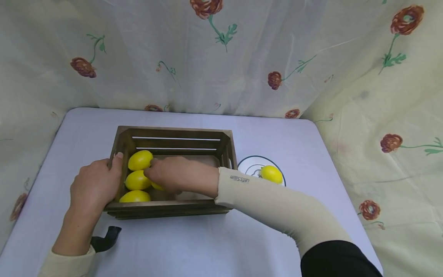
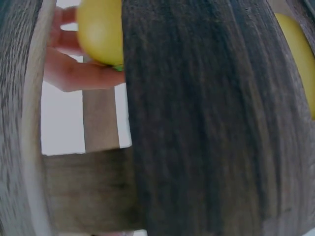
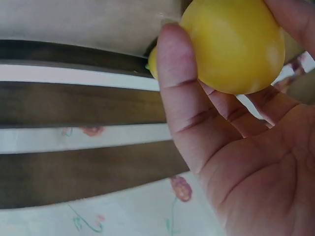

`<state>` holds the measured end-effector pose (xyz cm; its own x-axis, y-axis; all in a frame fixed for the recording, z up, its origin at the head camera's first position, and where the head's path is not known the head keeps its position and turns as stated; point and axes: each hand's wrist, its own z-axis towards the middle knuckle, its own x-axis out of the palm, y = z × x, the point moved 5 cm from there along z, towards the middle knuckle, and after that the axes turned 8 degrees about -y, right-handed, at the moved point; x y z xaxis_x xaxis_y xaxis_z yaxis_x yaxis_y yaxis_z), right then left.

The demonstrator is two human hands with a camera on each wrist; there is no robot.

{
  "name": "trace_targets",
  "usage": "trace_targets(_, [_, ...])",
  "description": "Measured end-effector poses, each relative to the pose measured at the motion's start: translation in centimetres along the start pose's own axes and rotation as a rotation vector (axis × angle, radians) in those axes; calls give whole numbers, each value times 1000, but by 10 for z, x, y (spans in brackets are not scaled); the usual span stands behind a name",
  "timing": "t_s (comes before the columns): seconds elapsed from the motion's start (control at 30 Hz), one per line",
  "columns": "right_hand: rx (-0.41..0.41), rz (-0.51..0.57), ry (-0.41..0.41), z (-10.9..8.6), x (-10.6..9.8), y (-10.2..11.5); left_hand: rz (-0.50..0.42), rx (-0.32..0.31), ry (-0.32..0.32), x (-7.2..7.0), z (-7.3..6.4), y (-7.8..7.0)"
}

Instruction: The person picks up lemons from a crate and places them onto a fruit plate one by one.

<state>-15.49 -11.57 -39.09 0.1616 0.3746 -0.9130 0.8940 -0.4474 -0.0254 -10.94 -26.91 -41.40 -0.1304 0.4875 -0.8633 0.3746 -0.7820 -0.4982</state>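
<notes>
A brown wooden slatted crate (image 1: 173, 206) stands on the table, and my left hand (image 1: 97, 182) grips its left end with the thumb over the rim. Inside, my right hand (image 1: 180, 173) holds a yellow lemon (image 3: 236, 49) between thumb and fingers, low in the crate; in the head view the hand mostly covers it. Left of that hand, a back lemon (image 1: 140, 160), a middle lemon (image 1: 137, 180) and a front lemon (image 1: 135, 196) line the crate's left end. Dark slats (image 2: 211, 118) fill most of the left wrist view, with the right hand's fingers (image 2: 74, 73) beyond.
Right of the crate, a white plate (image 1: 246, 165) with dark rings carries another lemon (image 1: 271, 174). A black curved piece (image 1: 107, 239) shows beside the left wrist. The white-covered table (image 1: 194, 246) meets a flowered curtain (image 1: 242, 77) at the back and sides.
</notes>
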Motion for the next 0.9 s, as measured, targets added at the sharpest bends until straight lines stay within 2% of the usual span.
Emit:
trace_targets(0.27, [-18,63,-51,-25,-18,0,7,7,-4,0,0,0])
trace_targets(0.4, [-25,132,-108,-40,-27,-5,0,6,-5,0,0,0])
trace_targets(0.57, [-37,150,-180,-58,-35,-12,4,7,-11,1,0,0])
trace_targets(0.9, [-18,204,-271,-98,-39,-24,12,-8,-7,2,1,3])
